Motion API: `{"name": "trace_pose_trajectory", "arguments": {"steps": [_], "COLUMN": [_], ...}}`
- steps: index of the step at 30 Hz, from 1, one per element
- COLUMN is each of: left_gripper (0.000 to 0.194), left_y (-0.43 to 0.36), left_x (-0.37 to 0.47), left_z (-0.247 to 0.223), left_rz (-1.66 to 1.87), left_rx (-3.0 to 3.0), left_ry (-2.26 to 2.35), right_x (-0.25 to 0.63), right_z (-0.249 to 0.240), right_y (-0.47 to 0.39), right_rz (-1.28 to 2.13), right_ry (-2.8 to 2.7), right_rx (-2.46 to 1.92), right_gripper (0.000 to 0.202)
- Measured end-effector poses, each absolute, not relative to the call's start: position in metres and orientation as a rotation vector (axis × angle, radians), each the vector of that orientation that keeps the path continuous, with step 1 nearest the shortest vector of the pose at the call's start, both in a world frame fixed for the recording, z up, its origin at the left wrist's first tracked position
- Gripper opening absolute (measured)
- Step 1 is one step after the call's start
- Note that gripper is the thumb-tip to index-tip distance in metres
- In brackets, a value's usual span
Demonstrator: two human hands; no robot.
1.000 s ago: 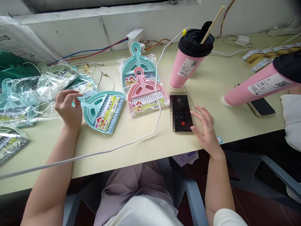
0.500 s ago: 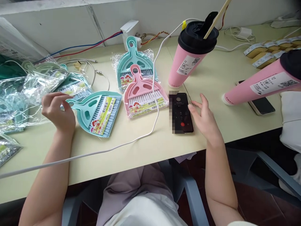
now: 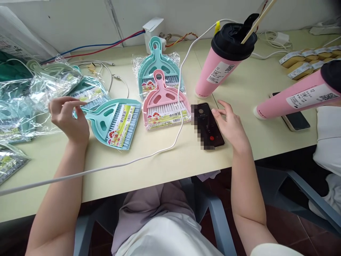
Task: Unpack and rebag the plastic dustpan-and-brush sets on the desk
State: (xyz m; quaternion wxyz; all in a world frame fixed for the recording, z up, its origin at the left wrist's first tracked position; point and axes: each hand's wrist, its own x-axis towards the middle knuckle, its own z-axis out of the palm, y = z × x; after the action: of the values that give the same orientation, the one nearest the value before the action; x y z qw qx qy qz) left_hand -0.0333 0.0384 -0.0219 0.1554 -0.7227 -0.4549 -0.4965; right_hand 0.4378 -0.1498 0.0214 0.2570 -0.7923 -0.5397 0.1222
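Observation:
My left hand [image 3: 69,119] has its fingers curled in a pinch around the handle end of a teal dustpan and brush set [image 3: 102,122], which lies on the table with a printed label across its bristles. The thumb partly covers the handle loop. My right hand [image 3: 231,126] rests beside a black phone [image 3: 210,129], fingers apart and thumb at the phone's right edge. The lit screen shows a red call button; its left side is blurred out. A pink dustpan and brush set [image 3: 162,101] lies between my hands, overlapping another wrapped teal set [image 3: 157,65].
Several plastic-wrapped sets [image 3: 42,87] lie piled at the left. A white cable [image 3: 117,166] crosses the table. One pink cup [image 3: 220,67] stands behind the phone; another pink cup [image 3: 295,96] is at the right near a second phone [image 3: 297,121]. Someone's white sleeve [image 3: 329,135] is at far right.
The view has shifted slightly, so most things appear a little to the right and higher. The phone has turned a little beside my right hand. Both hands keep nearly the same pose.

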Motion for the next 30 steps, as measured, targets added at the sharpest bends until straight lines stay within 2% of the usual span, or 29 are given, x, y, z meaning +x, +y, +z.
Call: {"name": "trace_pose_trajectory", "arguments": {"steps": [5,9,14,30], "left_gripper": [0.024,0.031,0.022,0.022], "left_y": [0.035,0.036,0.039,0.023], "left_x": [-0.031,-0.034,-0.038,-0.023], "left_z": [-0.02,-0.024,-0.029,-0.005], "left_rz": [-1.427,-1.422,-1.352,-1.368], "left_rx": [-2.104,-2.128,-2.154,-2.163], "left_ry": [-1.324,-1.378,-1.414,-1.609], "right_x": [0.422,0.401,0.39,0.393], "right_z": [0.025,0.026,0.02,0.01], "right_y": [-0.149,-0.137,-0.133,-0.146], "right_rz": [0.27,0.168,0.097,-0.024], "right_ry": [-1.474,-1.56,-1.592,-1.346], "right_rx": [-2.241,-2.364,-2.458,-2.475], "right_gripper": [0.07,0.084,0.093,0.09]}}
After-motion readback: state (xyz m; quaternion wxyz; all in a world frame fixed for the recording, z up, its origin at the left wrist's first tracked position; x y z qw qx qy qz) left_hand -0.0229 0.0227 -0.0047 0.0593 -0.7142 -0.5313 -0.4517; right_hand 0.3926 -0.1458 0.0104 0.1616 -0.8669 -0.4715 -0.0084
